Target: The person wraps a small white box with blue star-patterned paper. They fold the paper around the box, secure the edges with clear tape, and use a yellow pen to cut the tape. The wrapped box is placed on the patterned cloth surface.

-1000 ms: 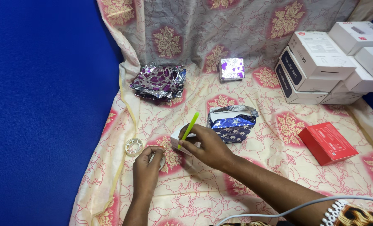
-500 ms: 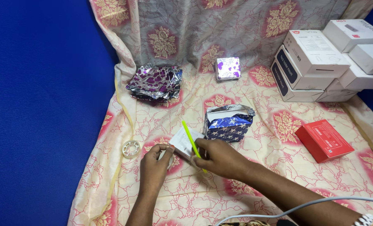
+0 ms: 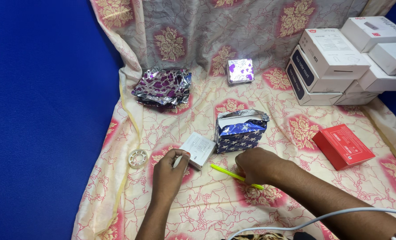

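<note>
We see the left hand [image 3: 170, 171] low and left of centre in the frame, its fingers [image 3: 180, 156] curled down onto the near corner of a small flat white cardboard box [image 3: 199, 149], pinning rather than lifting it as far as we can tell. That box lies just up and to the right of the hand, tilted, its long axis running from lower left to upper right, and its far end comes close to a box half wrapped in shiny blue star-printed foil [image 3: 239, 132] at the centre.

The right hand [image 3: 258, 165] sits lower centre, knuckles up, closed over a thin yellow-green pen [image 3: 227, 172]. The pen lies on the floral cream and pink cloth [image 3: 295, 209], its long axis slanting from upper left down to lower right, its free tip pointing toward the left hand and the white box.

So the left hand is the one on the white box; the right is nearer the foil-wrapped box. A clear roll of tape [image 3: 137, 158] rests left of the left hand, apart from it
</note>
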